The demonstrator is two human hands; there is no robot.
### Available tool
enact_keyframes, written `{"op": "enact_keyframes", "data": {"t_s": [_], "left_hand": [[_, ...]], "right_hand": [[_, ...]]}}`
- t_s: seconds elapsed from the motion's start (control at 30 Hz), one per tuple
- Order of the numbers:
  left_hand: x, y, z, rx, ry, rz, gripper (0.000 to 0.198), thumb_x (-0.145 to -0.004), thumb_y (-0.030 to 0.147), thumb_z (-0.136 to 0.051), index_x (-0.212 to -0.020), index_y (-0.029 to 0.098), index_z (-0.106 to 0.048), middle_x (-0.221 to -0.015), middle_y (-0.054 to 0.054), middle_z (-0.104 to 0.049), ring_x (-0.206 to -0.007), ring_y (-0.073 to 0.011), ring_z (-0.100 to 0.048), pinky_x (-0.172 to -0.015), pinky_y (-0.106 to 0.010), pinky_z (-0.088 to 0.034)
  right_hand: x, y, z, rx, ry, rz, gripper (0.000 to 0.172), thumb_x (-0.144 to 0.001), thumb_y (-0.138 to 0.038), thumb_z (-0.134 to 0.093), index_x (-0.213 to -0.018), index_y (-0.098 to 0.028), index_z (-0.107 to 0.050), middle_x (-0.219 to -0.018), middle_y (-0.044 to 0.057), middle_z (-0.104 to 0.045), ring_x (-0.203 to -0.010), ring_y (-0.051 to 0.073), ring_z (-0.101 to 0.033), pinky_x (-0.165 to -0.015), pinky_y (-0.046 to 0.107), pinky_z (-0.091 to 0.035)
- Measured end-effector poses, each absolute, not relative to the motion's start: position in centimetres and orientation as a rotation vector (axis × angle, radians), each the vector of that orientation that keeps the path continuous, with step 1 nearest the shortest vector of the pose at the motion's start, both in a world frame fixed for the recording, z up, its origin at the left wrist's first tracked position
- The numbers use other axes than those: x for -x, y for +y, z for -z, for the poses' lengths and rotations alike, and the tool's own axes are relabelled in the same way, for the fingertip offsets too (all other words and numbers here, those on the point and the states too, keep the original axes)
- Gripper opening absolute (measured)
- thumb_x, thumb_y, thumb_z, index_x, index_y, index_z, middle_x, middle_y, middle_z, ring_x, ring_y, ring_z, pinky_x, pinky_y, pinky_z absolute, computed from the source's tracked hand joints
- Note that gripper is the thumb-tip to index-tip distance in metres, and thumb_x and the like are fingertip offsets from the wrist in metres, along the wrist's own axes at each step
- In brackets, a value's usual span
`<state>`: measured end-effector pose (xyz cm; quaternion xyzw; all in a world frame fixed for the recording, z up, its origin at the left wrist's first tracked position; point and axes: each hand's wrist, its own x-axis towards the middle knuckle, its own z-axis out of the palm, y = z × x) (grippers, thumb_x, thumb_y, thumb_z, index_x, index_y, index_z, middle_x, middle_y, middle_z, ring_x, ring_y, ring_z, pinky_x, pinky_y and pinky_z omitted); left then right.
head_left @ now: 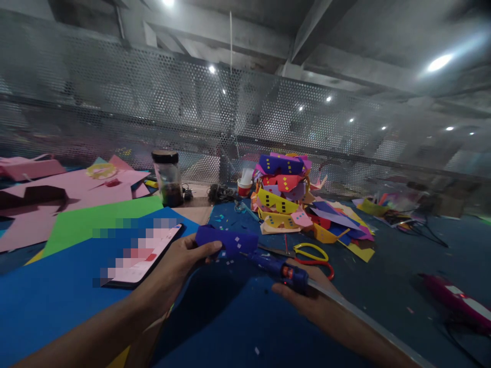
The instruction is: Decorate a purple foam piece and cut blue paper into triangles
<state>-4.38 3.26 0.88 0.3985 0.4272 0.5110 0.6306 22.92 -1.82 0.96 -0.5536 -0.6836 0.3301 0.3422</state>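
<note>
My left hand (194,251) pinches the left end of a dark blue paper strip (241,239) between thumb and fingers. Small white squares show on the strip's face. A blue glue gun (274,267) is gripped in my right hand (307,294), its nozzle pointing left at the lower part of the strip; I cannot tell whether the tip touches it. A long clear glue stick (356,312) runs from the gun's back end over my right forearm. Behind the gun lie scissors (312,251) with yellow and red handles, partly hidden by the gun and hand.
At left, a phone (138,263) lies on blue paper (76,286), with green (103,217) and pink sheets (92,189) behind. A dark-lidded jar (168,179), a paper cup (244,188) and stacked coloured paper strips (284,191) stand ahead. A magenta corded tool (456,296) lies right.
</note>
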Motion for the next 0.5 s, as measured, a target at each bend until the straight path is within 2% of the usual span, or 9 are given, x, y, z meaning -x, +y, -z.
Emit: {"op": "enact_keyframes", "data": {"t_s": [0.33,0.5], "left_hand": [[4.39,3.4,-0.95,-0.907,0.989,-1.166,0.023,-0.071,0.03,-0.087,-0.082,0.018,-0.071,-0.069,0.002,-0.069,-0.06,-0.0098,-0.063,-0.058,-0.018,-0.051],[4.48,3.46,-0.77,-0.914,0.991,-1.174,0.024,-0.07,0.031,-0.088,-0.077,0.018,-0.069,-0.065,0.003,-0.068,-0.057,-0.0094,-0.061,-0.057,-0.018,-0.05]], "right_hand": [[-22.95,-1.78,-1.17,1.42,-1.808,-0.83,0.033,-0.086,-0.055,-0.065,-0.082,-0.023,-0.064,-0.068,-0.003,-0.054,-0.054,0.012,-0.047,-0.049,0.023,-0.04],[-23.41,-1.39,-1.22,1.396,-1.842,-0.815,0.032,-0.082,-0.055,-0.07,-0.082,-0.024,-0.067,-0.069,-0.001,-0.059,-0.06,0.015,-0.052,-0.051,0.024,-0.043]]}}
